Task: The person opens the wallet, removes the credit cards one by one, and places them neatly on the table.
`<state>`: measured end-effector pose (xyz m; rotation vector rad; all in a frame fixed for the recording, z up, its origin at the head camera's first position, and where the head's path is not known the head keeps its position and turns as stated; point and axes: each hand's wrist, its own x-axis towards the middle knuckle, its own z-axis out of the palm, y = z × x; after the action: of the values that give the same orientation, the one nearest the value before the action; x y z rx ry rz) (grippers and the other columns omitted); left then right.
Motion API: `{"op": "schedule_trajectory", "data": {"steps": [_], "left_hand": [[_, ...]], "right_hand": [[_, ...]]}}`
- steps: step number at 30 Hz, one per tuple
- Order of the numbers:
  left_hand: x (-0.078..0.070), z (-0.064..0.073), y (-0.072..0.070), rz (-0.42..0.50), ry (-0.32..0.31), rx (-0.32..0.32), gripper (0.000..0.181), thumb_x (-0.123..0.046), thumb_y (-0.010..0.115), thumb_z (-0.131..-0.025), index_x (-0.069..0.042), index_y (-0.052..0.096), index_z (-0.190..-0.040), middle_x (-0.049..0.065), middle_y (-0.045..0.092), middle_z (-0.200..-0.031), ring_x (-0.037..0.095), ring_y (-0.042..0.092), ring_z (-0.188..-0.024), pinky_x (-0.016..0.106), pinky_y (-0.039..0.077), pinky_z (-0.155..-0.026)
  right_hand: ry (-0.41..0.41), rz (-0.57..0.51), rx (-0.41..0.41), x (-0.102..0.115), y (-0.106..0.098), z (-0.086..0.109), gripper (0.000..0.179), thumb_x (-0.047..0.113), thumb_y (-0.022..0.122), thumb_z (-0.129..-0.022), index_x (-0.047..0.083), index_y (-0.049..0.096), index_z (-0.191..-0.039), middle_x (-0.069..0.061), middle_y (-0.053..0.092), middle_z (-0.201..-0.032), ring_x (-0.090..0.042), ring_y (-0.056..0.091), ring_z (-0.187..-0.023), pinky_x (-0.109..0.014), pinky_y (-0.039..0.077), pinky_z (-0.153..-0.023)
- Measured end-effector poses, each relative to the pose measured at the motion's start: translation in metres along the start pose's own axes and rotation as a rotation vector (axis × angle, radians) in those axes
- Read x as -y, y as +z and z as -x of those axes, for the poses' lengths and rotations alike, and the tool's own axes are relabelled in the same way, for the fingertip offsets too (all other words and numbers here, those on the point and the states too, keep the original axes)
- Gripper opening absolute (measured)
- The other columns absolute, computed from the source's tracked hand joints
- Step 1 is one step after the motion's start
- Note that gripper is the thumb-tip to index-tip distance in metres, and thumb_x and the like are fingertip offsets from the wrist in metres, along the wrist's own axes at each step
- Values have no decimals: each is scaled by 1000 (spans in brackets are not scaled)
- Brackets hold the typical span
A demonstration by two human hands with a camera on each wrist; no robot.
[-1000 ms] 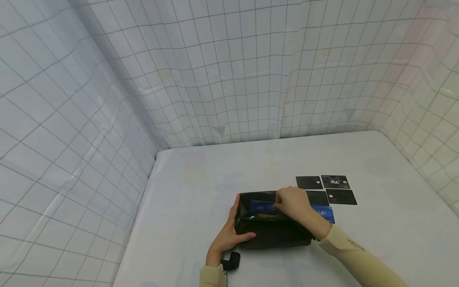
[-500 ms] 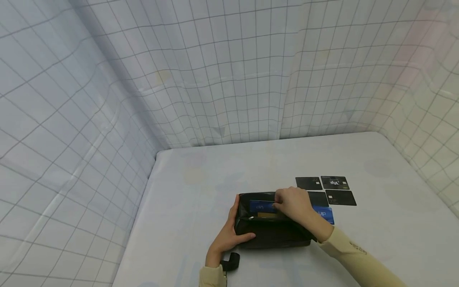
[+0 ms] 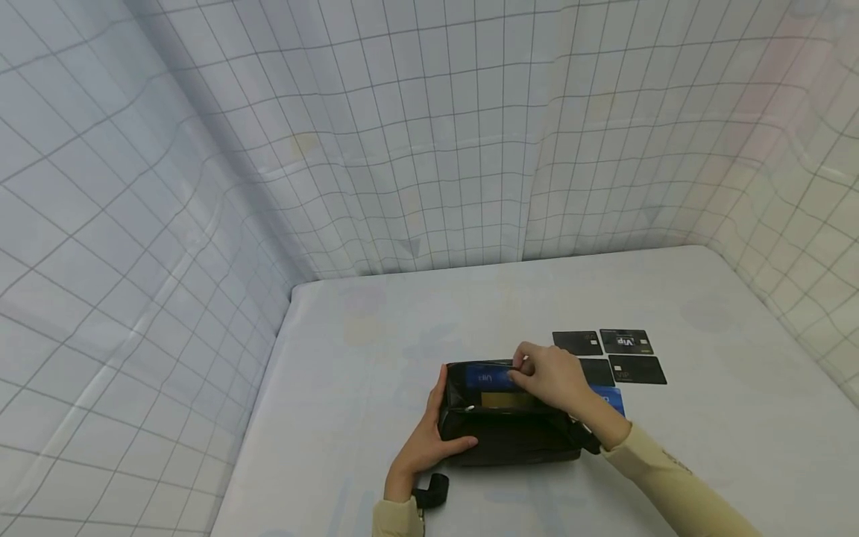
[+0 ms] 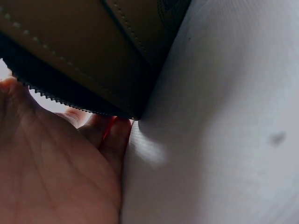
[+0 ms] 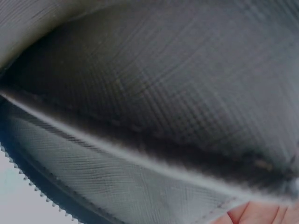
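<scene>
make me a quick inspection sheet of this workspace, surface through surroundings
surface: white tabletop
job's things: dark wallet, open, with a blue card and a gold-coloured item inside
clutter: loose cards right of the wallet, four black cards and a second blue card, partly hidden by the right arm
left hand: holds the wallet's left end
right hand: appears to pinch the inner blue card's right end
cables: nothing seen
surroundings: white grid-patterned sheeting

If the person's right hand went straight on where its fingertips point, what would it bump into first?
Most likely the blue card in the wallet; the right hand's thumb seems to touch it. Beyond lie the wallet's side and the left hand, though depth is hard to judge.
</scene>
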<state>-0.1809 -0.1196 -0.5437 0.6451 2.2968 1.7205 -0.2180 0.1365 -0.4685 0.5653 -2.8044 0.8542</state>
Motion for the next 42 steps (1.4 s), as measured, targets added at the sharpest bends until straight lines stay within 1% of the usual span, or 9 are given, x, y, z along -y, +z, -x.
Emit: {"op": "schedule_trajectory", "data": {"steps": [3,6,7,10,18,23,28,33,42], "left_hand": [[1,0,0,-3,-5,2,114,-18,80,-78,-31,-6,-153,7,-1,-157,36,2,-141,67,18,-100],[15,-1,2,-3,0,-10,115,-24,81,-77,-37,-5,-152,1,0,-157,32,4,-141,67,18,-101],[16,-1,2,2,-1,-10,115,-25,81,-77,-38,-5,-152,1,0,-157,31,4,-141,66,18,-101],[16,-1,3,18,2,-13,114,-26,81,-78,-38,-4,-152,0,0,-157,30,3,-141,66,16,-102],[17,0,3,8,-4,-10,113,-26,80,-78,-39,-4,-152,-1,-1,-157,29,2,-141,66,16,-102],[17,0,3,3,5,-11,113,-27,80,-78,-38,-5,-152,0,-2,-157,32,1,-141,67,16,-101],[17,0,2,-3,14,-13,114,-29,80,-78,-36,-5,-152,3,-1,-157,35,3,-141,68,16,-100],[16,-1,2,-4,7,-17,114,-30,81,-77,-37,-5,-152,1,-1,-157,33,1,-141,67,15,-101],[17,-2,1,-21,4,-19,114,-31,80,-78,-36,-5,-152,1,0,-158,33,3,-141,67,16,-101]], "right_hand": [[-1,-20,3,2,-2,1,16,21,76,-82,18,60,-81,8,66,-69,0,49,-49,-25,34,-40],[-6,-28,-2,2,-4,1,16,21,76,-82,17,60,-82,8,66,-69,0,48,-48,-25,34,-41],[-5,-31,-3,2,-4,1,16,21,76,-82,18,60,-82,8,66,-69,0,48,-48,-25,35,-41],[-7,-43,-3,1,-4,1,15,22,75,-82,17,61,-82,9,66,-70,-1,49,-50,-25,36,-43],[-7,-115,10,-3,-7,2,13,23,73,-84,17,62,-86,10,66,-71,0,51,-52,-26,38,-45],[-19,-166,16,-5,-7,2,13,23,72,-86,17,61,-88,12,65,-70,2,53,-52,-26,39,-45],[-20,-187,24,-6,-7,3,12,25,70,-88,17,61,-90,12,65,-71,2,54,-51,-26,38,-45],[-29,-206,32,-6,-8,3,12,25,69,-89,16,61,-93,10,65,-71,-3,56,-51,-27,38,-44],[-29,-241,71,-6,-13,0,9,25,66,-92,19,60,-96,9,67,-75,-2,58,-52,-27,43,-47]]}}
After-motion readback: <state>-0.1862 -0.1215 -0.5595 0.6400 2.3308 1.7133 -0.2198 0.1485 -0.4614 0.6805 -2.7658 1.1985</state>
